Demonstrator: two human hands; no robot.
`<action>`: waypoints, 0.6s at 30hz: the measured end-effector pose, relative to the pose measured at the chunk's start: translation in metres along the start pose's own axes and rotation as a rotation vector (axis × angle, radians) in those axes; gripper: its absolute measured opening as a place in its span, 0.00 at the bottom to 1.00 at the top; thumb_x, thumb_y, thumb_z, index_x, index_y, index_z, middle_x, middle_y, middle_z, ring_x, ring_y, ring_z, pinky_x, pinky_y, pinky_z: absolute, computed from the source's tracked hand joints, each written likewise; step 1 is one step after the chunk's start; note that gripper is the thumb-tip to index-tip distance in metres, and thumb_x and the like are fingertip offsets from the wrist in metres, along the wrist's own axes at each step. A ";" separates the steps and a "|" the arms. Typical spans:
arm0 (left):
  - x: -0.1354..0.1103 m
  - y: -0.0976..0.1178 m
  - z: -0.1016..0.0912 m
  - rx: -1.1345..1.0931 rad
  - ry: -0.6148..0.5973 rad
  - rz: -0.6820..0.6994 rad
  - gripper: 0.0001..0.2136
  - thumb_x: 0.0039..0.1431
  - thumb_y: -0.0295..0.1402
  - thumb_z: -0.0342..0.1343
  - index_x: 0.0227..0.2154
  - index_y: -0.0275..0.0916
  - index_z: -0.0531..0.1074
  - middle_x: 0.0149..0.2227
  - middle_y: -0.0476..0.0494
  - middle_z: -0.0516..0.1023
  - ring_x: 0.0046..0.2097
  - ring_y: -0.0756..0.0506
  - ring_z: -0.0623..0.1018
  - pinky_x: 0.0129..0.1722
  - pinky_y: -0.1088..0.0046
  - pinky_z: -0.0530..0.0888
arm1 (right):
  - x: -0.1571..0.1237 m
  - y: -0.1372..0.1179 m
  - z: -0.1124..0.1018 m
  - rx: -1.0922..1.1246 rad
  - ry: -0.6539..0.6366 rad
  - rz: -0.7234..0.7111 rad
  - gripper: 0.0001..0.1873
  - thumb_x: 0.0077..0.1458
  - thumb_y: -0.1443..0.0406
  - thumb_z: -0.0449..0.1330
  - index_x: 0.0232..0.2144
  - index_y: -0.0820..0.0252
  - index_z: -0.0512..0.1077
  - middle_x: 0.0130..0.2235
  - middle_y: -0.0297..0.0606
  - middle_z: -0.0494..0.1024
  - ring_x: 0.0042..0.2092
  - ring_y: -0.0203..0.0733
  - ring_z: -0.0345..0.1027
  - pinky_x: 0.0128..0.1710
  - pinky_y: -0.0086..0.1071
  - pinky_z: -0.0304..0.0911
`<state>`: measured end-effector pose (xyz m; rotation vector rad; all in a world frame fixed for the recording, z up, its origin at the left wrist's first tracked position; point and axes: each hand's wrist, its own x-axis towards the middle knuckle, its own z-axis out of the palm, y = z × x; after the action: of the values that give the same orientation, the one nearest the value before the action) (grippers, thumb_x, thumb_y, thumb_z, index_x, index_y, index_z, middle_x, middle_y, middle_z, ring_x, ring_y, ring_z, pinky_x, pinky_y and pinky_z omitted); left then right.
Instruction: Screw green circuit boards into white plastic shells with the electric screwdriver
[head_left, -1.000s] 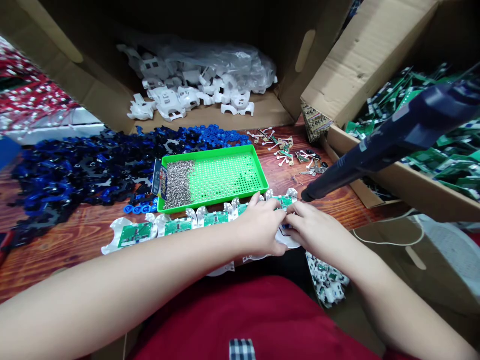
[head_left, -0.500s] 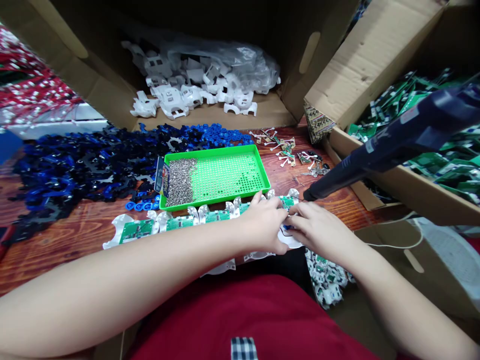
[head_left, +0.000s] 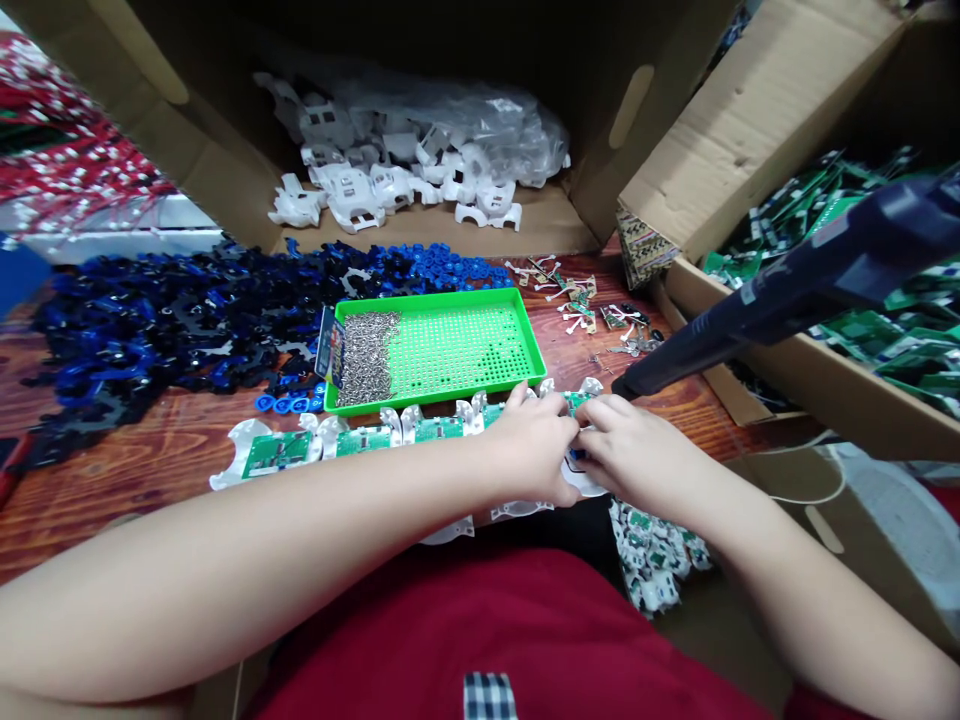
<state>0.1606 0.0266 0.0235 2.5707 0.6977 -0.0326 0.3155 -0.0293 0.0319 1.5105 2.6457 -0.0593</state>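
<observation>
My left hand (head_left: 534, 445) lies over the right end of a row of white plastic shells. Its fingers curl round one white plastic shell (head_left: 591, 488), with the thumb at the near edge. From the right, my right hand (head_left: 634, 440) meets it, fingers bent and pinched together above that same shell. A small blue part (head_left: 576, 455) and a dark line show between the hands; what the right fingertips grip is hidden. Along the row, shells carry green circuit boards (head_left: 277, 452). My left forearm covers part of the row.
Behind the row lies a green tray (head_left: 465, 385) with screws (head_left: 367, 355). Blue and black plastic parts (head_left: 187, 320) are heaped left. An electric screwdriver (head_left: 720, 330) slants in from the right, tip near my right hand. Cardboard boxes hold white shells (head_left: 352, 195) and green boards (head_left: 862, 340).
The whole view has shifted slightly. Both hands stay at the same shell, and the right fingers have moved a little over it.
</observation>
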 end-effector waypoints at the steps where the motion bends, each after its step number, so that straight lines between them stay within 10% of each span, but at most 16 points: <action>1: 0.000 0.000 0.000 -0.003 0.002 -0.002 0.25 0.41 0.49 0.58 0.40 0.36 0.72 0.40 0.39 0.69 0.50 0.35 0.68 0.58 0.44 0.47 | 0.000 -0.001 0.001 -0.010 0.003 0.010 0.06 0.51 0.66 0.58 0.29 0.63 0.74 0.36 0.43 0.70 0.40 0.46 0.63 0.39 0.37 0.66; 18: 0.000 0.001 -0.003 0.009 -0.020 -0.006 0.26 0.41 0.48 0.58 0.42 0.37 0.72 0.45 0.37 0.69 0.48 0.36 0.70 0.58 0.45 0.46 | -0.026 0.000 0.006 0.154 0.139 0.135 0.11 0.58 0.63 0.51 0.36 0.58 0.73 0.41 0.40 0.70 0.42 0.41 0.65 0.41 0.37 0.66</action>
<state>0.1612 0.0275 0.0267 2.5734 0.6999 -0.0637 0.3292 -0.0516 0.0284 1.8001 2.6905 -0.1569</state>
